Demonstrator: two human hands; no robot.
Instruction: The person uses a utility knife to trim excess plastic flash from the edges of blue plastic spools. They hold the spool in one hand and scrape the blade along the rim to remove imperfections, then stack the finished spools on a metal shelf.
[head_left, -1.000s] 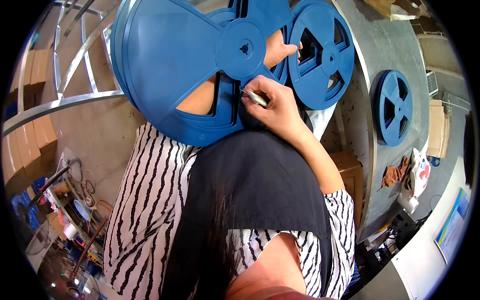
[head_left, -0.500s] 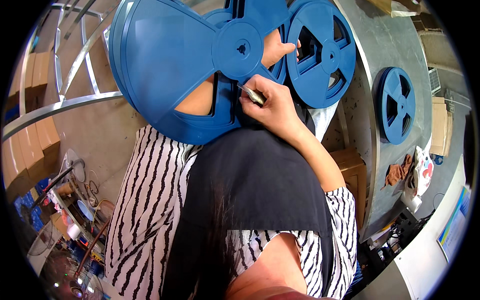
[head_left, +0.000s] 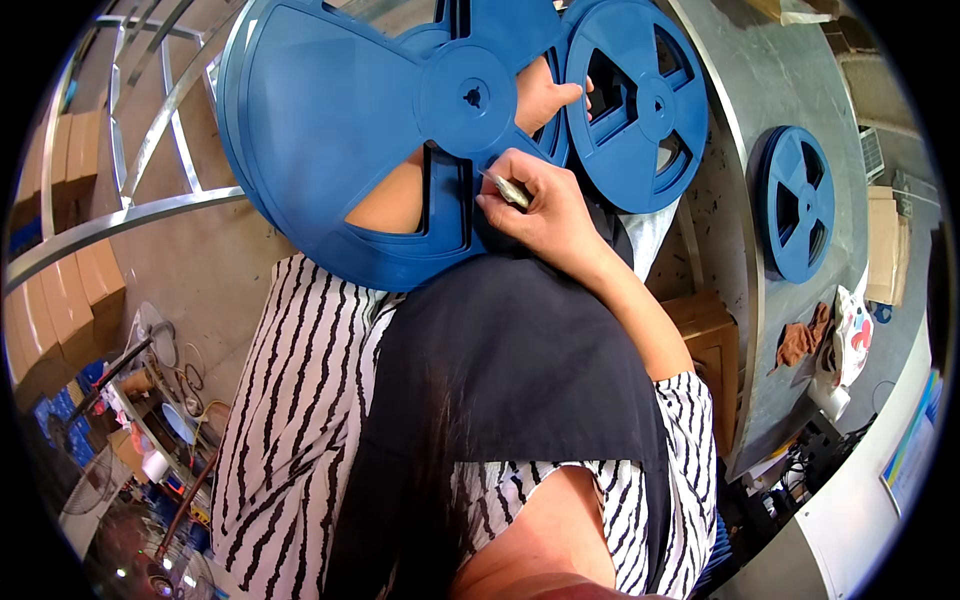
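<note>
A large blue plastic reel [head_left: 330, 130] stands tilted over my lap. My left forearm passes behind its front disc and shows through one window. My left hand [head_left: 543, 100] appears at the reel's right side, thumb out and fingers curled round its edge, partly hidden. In my closed right hand [head_left: 545, 205] is a small trimming knife [head_left: 512, 192] with a thin pointed tip. That tip sits by the edge of a spoke, just below the hub; whether it touches the plastic I cannot tell. Directly right of my left hand stands another blue reel [head_left: 640, 110].
On the grey worktable [head_left: 735, 350] at right are more stacked blue reels [head_left: 800, 205], a brown cloth [head_left: 803, 338] and a white bag [head_left: 852, 335]. A metal frame [head_left: 165, 208] curves across the left, near cardboard boxes [head_left: 65, 300]. A wooden stool [head_left: 705, 335] stands beneath the table.
The large reel and its neighbour have shifted very slightly left in view. Both hands keep nearly the same place and hold.
</note>
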